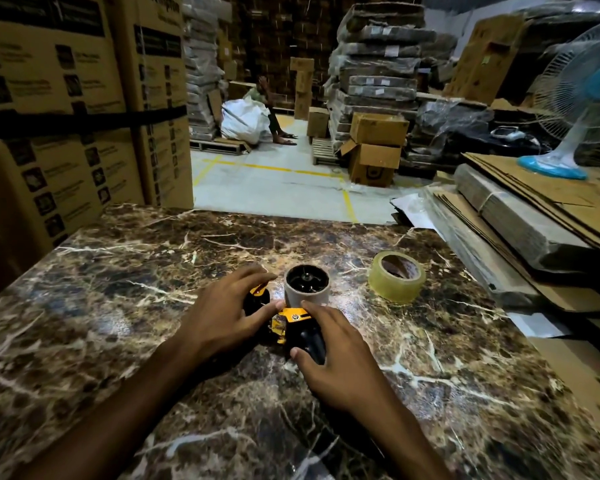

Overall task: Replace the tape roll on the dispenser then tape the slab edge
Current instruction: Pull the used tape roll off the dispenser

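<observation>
A yellow and black tape dispenser (291,320) lies on its side on the dark brown marble slab (125,271). An empty cardboard core (307,287) sits on its spindle, opening upward. My left hand (226,313) presses on the dispenser's front end. My right hand (333,351) grips its black handle, thumb touching the core. A full roll of clear tape (396,281) lies flat on the slab to the right, apart from both hands.
Tall cardboard boxes (77,109) stand along the slab's left side. Flattened cardboard (534,209) and a pedestal fan (582,95) are at the right. Beyond the far edge lies an aisle with stacked goods, and a person (274,109) sits there.
</observation>
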`<state>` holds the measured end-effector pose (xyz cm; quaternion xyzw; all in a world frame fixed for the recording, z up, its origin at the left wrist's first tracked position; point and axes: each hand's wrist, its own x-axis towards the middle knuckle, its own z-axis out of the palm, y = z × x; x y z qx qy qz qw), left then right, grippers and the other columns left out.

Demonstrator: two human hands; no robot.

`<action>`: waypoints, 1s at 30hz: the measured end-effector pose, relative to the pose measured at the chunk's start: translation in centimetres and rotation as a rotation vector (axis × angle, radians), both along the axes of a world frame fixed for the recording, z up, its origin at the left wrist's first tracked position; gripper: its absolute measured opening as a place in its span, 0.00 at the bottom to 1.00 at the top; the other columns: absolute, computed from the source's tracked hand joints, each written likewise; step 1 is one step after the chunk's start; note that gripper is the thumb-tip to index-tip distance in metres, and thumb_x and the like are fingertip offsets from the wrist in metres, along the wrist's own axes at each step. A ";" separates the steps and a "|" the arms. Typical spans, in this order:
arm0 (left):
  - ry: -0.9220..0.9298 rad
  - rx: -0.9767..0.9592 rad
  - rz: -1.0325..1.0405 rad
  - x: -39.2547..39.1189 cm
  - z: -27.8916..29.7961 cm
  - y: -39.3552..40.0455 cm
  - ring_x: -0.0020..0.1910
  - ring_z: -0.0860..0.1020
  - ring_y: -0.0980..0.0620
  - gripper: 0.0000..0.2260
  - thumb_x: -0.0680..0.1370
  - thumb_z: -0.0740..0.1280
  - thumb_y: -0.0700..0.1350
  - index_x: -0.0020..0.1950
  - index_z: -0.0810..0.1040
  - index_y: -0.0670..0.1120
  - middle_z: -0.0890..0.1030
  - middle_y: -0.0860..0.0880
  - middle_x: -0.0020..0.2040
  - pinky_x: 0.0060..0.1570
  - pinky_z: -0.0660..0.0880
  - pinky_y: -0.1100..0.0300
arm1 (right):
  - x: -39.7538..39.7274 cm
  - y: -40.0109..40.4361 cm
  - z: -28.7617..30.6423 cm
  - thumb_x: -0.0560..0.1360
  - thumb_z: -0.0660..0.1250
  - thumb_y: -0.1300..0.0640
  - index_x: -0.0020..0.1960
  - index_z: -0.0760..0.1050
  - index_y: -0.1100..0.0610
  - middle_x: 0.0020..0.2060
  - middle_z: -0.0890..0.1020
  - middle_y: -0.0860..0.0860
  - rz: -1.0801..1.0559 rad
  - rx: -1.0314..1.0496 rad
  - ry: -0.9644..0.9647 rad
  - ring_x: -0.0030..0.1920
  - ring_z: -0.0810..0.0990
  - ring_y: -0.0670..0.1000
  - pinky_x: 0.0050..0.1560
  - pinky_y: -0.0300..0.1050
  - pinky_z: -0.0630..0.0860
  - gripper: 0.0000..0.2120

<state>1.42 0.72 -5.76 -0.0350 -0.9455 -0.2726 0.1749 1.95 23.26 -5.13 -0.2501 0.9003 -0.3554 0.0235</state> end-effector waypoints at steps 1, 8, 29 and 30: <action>-0.003 0.007 0.002 0.1 -0.1 -0.1 0.69 0.78 0.56 0.26 0.79 0.67 0.66 0.74 0.79 0.56 0.78 0.58 0.73 0.67 0.77 0.51 | 0.0 0.0 -0.1 0.79 0.68 0.48 0.79 0.59 0.41 0.74 0.67 0.41 0.004 0.001 -0.003 0.63 0.69 0.38 0.57 0.26 0.64 0.32; -0.022 0.046 0.000 1.2 -0.1 -0.6 0.60 0.79 0.59 0.30 0.75 0.64 0.72 0.72 0.79 0.59 0.78 0.62 0.67 0.57 0.80 0.52 | 1.1 -0.2 -0.3 0.80 0.68 0.50 0.79 0.59 0.38 0.71 0.67 0.37 0.014 -0.041 -0.054 0.55 0.63 0.22 0.48 0.22 0.63 0.31; -0.599 0.237 -0.037 -9.7 2.9 -0.5 0.40 0.82 0.47 0.21 0.79 0.74 0.57 0.56 0.89 0.39 0.88 0.36 0.55 0.38 0.74 0.61 | -11.0 -1.4 0.4 0.75 0.75 0.58 0.58 0.82 0.62 0.50 0.86 0.62 -0.256 -0.358 -0.435 0.35 0.85 0.52 0.31 0.48 0.80 0.14; -0.615 0.251 -0.044 -9.7 3.0 -0.5 0.40 0.83 0.47 0.21 0.79 0.74 0.56 0.57 0.88 0.38 0.88 0.36 0.56 0.40 0.75 0.60 | -11.1 -1.4 0.6 0.75 0.75 0.57 0.61 0.81 0.62 0.51 0.85 0.61 -0.249 -0.346 -0.442 0.39 0.84 0.53 0.34 0.47 0.80 0.16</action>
